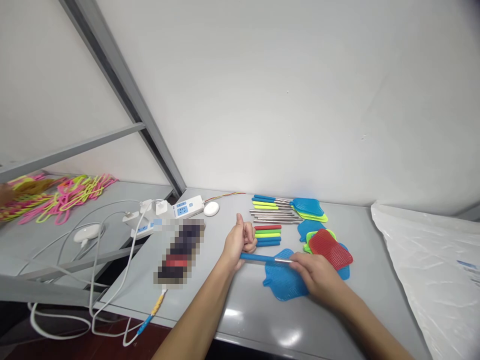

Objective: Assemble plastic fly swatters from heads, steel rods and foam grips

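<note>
My left hand is curled into a fist with the thumb up. The heel of its palm presses against the end of a blue handle sleeve, and I see nothing inside its fingers. From the sleeve's other end comes a thin metal rod, pinched by my right hand. Beneath the rod and right hand lies a blue mesh fly swatter head. Loose red, green, yellow and blue handle sleeves lie just behind the hands. Beside my right hand is a red swatter head, overlapping blue and green ones.
Metal rods and swatters with blue and yellow-green heads lie near the wall. A phone on a cable, a power strip and a white disc are leftward. White plastic sheeting covers the right side.
</note>
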`<action>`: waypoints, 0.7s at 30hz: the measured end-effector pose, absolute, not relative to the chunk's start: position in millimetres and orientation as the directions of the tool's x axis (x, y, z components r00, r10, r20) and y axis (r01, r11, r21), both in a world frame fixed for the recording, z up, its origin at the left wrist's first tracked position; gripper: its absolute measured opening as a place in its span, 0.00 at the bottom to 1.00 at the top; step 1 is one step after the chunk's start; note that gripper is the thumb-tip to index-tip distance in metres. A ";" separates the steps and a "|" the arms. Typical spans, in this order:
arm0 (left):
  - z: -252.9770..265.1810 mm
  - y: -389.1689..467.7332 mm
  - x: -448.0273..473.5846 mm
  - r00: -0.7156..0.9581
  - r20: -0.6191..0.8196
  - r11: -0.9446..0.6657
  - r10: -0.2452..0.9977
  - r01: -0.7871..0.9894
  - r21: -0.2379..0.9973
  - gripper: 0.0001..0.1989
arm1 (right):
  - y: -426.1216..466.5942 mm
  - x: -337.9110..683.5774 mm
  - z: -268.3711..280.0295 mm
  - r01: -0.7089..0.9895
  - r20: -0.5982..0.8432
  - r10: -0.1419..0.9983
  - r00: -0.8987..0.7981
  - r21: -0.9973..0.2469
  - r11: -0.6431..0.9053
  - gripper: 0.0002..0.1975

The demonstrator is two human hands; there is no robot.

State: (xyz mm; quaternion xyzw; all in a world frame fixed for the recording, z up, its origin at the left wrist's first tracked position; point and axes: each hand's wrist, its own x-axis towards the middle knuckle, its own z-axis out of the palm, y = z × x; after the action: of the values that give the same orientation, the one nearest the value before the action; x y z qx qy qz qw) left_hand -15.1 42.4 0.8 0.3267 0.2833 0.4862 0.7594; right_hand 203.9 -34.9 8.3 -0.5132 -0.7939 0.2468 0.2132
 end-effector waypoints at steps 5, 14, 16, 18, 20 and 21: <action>-0.2 40.4 -12.2 0.360 -0.124 0.316 0.925 -0.545 0.776 0.30 | -35.3 202.4 8.2 0.717 0.083 0.919 -0.386 -0.600 0.355 0.18; 2.4 39.4 -5.6 0.333 -0.153 0.320 0.930 -0.532 0.784 0.31 | -35.9 202.1 9.1 0.720 0.070 0.921 -0.382 -0.602 0.344 0.18; 2.4 39.3 -5.2 0.334 -0.152 0.319 0.930 -0.532 0.784 0.31 | -35.5 201.9 8.7 0.722 0.064 0.925 -0.376 -0.605 0.335 0.18; 2.1 39.0 -4.8 0.343 -0.153 0.324 0.927 -0.528 0.785 0.30 | -35.1 201.8 8.0 0.721 0.063 0.927 -0.370 -0.610 0.330 0.18; 1.6 38.8 -3.9 0.353 -0.155 0.332 0.923 -0.522 0.785 0.30 | -34.8 202.1 7.5 0.718 0.069 0.928 -0.367 -0.614 0.329 0.17; 1.3 38.8 -3.4 0.356 -0.156 0.334 0.921 -0.521 0.785 0.30 | -34.6 202.4 7.2 0.715 0.070 0.928 -0.367 -0.616 0.330 0.17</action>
State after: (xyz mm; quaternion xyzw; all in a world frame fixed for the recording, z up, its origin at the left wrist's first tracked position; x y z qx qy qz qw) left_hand -3.4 38.8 1.3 0.3250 0.3078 0.4766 0.7566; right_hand 202.4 -34.6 7.2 -0.5215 -0.7876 0.2514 0.2112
